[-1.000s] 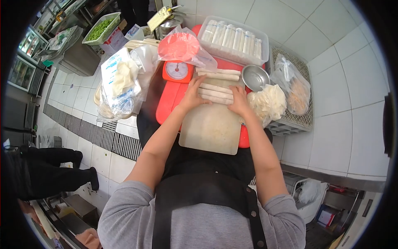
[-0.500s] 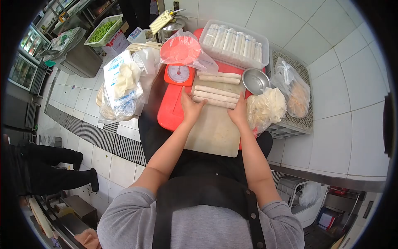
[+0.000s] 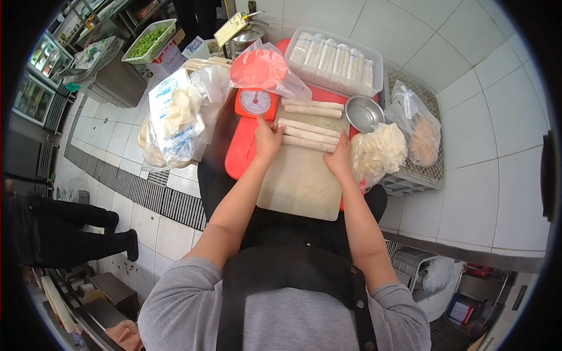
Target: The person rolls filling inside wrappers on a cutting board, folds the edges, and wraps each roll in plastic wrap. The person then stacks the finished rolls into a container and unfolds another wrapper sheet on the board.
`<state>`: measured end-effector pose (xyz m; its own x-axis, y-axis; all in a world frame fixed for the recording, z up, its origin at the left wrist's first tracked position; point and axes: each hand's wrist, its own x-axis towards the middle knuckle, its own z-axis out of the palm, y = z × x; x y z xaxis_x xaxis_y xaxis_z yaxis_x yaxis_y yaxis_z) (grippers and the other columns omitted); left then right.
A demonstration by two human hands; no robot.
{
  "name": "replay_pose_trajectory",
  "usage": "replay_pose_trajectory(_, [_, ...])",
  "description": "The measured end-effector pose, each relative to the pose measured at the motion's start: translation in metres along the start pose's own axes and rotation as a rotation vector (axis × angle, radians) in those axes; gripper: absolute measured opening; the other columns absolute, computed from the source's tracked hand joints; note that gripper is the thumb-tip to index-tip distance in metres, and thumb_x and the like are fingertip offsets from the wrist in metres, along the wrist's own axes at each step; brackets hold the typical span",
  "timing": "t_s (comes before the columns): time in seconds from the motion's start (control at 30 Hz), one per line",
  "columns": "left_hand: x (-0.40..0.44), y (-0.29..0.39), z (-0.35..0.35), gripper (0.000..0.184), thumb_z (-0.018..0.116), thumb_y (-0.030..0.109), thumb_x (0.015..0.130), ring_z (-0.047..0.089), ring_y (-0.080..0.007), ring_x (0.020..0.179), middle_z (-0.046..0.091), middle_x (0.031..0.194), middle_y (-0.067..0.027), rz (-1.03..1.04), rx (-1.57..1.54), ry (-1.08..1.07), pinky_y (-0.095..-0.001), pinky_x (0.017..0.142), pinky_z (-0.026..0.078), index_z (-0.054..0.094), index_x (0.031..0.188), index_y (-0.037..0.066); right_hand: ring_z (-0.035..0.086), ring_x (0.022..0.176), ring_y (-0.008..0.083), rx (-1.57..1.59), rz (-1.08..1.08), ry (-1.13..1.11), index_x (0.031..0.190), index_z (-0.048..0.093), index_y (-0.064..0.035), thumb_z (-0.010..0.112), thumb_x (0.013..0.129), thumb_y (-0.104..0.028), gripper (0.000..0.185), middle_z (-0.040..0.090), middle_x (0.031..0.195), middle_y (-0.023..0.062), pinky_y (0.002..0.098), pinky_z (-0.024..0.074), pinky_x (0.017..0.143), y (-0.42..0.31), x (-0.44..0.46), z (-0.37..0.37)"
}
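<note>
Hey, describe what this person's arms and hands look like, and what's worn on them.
Short grey sleeves cover the upper arms; the forearms are bare. The left hand and right hand wear no gloves, and no watch shows. A black apron strap with round studs runs beside the right sleeve.

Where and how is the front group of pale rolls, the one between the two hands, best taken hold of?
Probably at both ends: the left hand from the left, the right hand from the right. The pale rolls are long and slim and lie side by side across the board, so pressing inward should keep them together.
</note>
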<state>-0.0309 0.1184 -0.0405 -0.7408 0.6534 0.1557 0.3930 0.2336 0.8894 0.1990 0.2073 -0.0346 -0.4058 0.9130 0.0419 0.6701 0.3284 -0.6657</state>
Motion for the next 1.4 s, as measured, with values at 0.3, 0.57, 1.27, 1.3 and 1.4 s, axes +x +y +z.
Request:
replay_pose_trajectory(0.3, [0.010, -0.013, 0.008, 0.073, 0.086, 0.005, 0.080, 0.071, -0.0242, 0.078, 0.070, 0.086, -0.0121, -0.147, -0.047, -0.060, -0.0377, 0.072, 0.058, 0.042, 0.135, -0.010, 0.030, 0.152, 0.0461, -0.059, -0.009, -0.022, 0.161, 0.021, 0.0066, 0.077, 0.076, -0.005, 0.103, 0.033, 0.161, 0.0329, 0.0460, 0.0288, 0.127, 0.002, 0.001, 0.002])
replay_pose_trajectory(0.57, [0.005, -0.018, 0.007, 0.071, 0.085, 0.004, 0.083, 0.070, -0.0218, 0.073, 0.071, 0.084, -0.0117, -0.101, -0.102, -0.032, -0.0361, 0.069, 0.057, 0.043, 0.139, -0.008, 0.029, 0.152, 0.0467, -0.064, -0.006, -0.028, 0.162, 0.020, 0.0059, 0.077, 0.077, -0.007, 0.104, 0.031, 0.162, 0.0332, 0.0461, 0.0286, 0.127, -0.001, -0.001, 0.001])
replay_pose_trajectory(1.27, [0.018, 0.003, -0.007, 0.022, 0.088, 0.021, 0.078, 0.075, -0.0385, 0.078, 0.076, 0.083, -0.0230, -0.216, 0.124, -0.021, -0.0463, 0.074, 0.058, 0.083, 0.088, 0.003, 0.029, 0.152, 0.0473, -0.043, -0.048, -0.042, 0.163, 0.020, 0.0043, 0.079, 0.078, -0.009, 0.105, 0.032, 0.160, 0.0342, 0.0457, 0.0293, 0.127, 0.004, -0.002, 0.000])
replay_pose_trajectory(1.3, [0.018, 0.007, -0.010, 0.022, 0.088, 0.021, 0.078, 0.075, -0.0385, 0.078, 0.076, 0.083, -0.0230, -0.220, 0.128, -0.010, -0.0463, 0.074, 0.058, 0.083, 0.088, 0.003, 0.027, 0.153, 0.0484, -0.028, -0.023, -0.053, 0.162, 0.020, 0.0047, 0.079, 0.077, -0.007, 0.104, 0.029, 0.162, 0.0352, 0.0464, 0.0273, 0.127, 0.002, -0.003, -0.002])
replay_pose_trajectory(1.4, [0.015, 0.016, -0.013, 0.023, 0.089, 0.023, 0.076, 0.075, -0.0397, 0.080, 0.075, 0.082, -0.0235, -0.273, 0.157, -0.063, -0.0468, 0.075, 0.058, 0.082, 0.086, 0.003, 0.025, 0.154, 0.0494, -0.020, -0.008, -0.068, 0.163, 0.019, 0.0044, 0.079, 0.077, -0.006, 0.105, 0.025, 0.163, 0.0360, 0.0475, 0.0251, 0.128, -0.002, -0.003, -0.002])
